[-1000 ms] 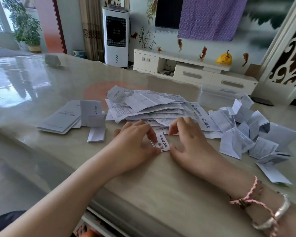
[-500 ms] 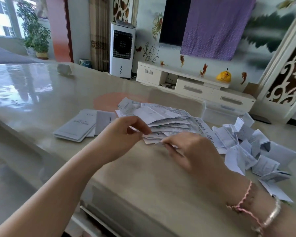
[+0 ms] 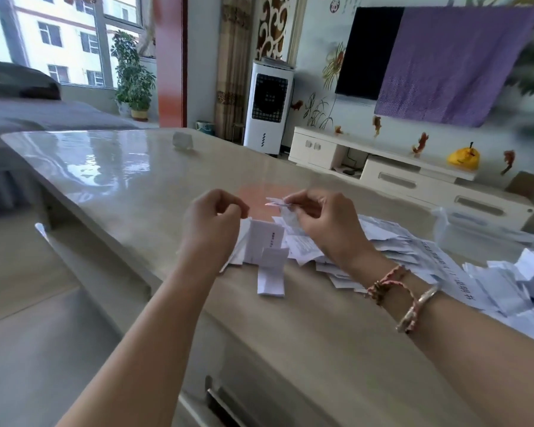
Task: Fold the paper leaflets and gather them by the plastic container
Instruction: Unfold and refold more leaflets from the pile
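My right hand (image 3: pixel 324 223) is raised above the table and pinches a small folded leaflet (image 3: pixel 279 203) between thumb and fingertips. Beside it my left hand (image 3: pixel 211 224) hangs in the air with curled fingers that hold nothing. Below them a spread pile of flat unfolded leaflets (image 3: pixel 379 248) lies on the table. A heap of folded leaflets (image 3: pixel 512 288) lies at the right, in front of the clear plastic container (image 3: pixel 475 226). Folded white booklets (image 3: pixel 264 241) and one narrow folded strip (image 3: pixel 272 275) lie under my hands.
The glossy beige table (image 3: pixel 121 186) stretches far to the left, with a small white object (image 3: pixel 182 140) near its far edge. Its front edge runs diagonally below my forearms. Behind stand a white cooler fan (image 3: pixel 267 106) and a TV cabinet (image 3: pixel 398 174).
Both hands rose from the table; my right hand lifted the small leaflet it had been pressing flat. The camera tilted up and left, so the folded heap slid to the right edge.
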`<state>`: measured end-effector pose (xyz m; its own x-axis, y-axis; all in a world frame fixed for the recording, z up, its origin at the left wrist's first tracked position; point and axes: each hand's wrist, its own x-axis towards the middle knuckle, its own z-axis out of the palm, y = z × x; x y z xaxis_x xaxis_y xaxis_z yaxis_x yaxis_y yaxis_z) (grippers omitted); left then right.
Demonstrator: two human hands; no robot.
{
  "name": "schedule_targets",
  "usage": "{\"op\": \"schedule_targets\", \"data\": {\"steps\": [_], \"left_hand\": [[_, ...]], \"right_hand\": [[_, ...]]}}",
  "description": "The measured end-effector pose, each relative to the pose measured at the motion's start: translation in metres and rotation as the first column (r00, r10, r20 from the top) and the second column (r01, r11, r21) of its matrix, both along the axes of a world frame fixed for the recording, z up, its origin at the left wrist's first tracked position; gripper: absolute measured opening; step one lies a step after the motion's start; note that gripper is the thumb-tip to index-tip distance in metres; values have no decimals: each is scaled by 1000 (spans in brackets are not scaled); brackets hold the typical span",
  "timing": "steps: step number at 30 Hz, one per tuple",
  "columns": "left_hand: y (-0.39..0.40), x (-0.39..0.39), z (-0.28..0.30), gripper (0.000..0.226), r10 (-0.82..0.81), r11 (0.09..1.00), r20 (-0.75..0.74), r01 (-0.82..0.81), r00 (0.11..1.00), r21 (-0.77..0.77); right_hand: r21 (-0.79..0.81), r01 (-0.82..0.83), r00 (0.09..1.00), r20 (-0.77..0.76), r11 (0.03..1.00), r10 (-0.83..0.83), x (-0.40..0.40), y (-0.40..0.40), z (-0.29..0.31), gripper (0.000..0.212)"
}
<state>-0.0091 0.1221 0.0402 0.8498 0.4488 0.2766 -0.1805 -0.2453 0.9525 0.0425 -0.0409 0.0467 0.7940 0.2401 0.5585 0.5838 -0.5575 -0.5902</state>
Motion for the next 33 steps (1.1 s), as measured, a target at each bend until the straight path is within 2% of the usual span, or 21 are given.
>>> {"op": "schedule_targets", "data": {"steps": [3, 5, 7, 9, 10, 11, 14, 16, 20, 25, 28, 30, 33], "left_hand": [[1, 12, -8, 27, 11, 1000, -37, -10, 999, 23], [1, 19, -11, 28, 4, 1000, -44, -3, 999, 26], [0, 26, -14, 29, -1, 1000, -43, 2, 999, 20], [-4, 30, -14, 30, -1, 1000, -33, 1, 999, 28], [-7, 31, -14, 30, 1, 999, -29, 0, 1000, 33], [-9, 32, -14, 29, 3, 999, -28, -2, 1000, 38], [-17, 32, -12, 27, 12, 998, -27, -10, 1000, 60], [-22, 29, -10, 26, 17, 996, 1, -17, 1000, 86], [-29, 23, -8, 24, 39, 985, 69, -50, 997, 165], [-31, 18, -9, 22, 113, 942, 175, -161, 978, 296], [-40, 13, -6, 21, 118, 902, 231, -202, 966, 381], [-46, 10, -6, 20, 96, 879, 253, -201, 963, 433], [-57, 7, -9, 16, 30, 843, 264, -166, 964, 511]], "right_hand": [[-3, -104, 975, -198, 995, 101, 13, 6, -3, 39], [25, -134, 959, -248, 991, 136, 16, 5, -3, 46], [25, -49, 983, -173, 998, 53, 20, -1, 0, 44], [-29, 73, 995, -70, 997, -75, 30, -10, 2, 33], [-105, 120, 991, -53, 987, -126, 36, -15, 1, 24], [-220, 149, 983, -75, 964, -169, 39, -19, 1, 24], [-558, 115, 943, -200, 822, -267, 44, -24, -4, 65], [-629, 112, 944, -175, 770, -280, 43, -22, -9, 70], [-616, 146, 952, -126, 774, -279, 39, -24, -10, 63], [-697, 198, 918, -114, 689, -379, 28, -38, -4, 66], [-676, 187, 896, -181, 713, -406, 18, -49, -2, 61], [-650, 204, 903, -163, 732, -396, 7, -56, -2, 48], [-552, 204, 933, -140, 809, -331, -15, -72, -4, 31]]}}
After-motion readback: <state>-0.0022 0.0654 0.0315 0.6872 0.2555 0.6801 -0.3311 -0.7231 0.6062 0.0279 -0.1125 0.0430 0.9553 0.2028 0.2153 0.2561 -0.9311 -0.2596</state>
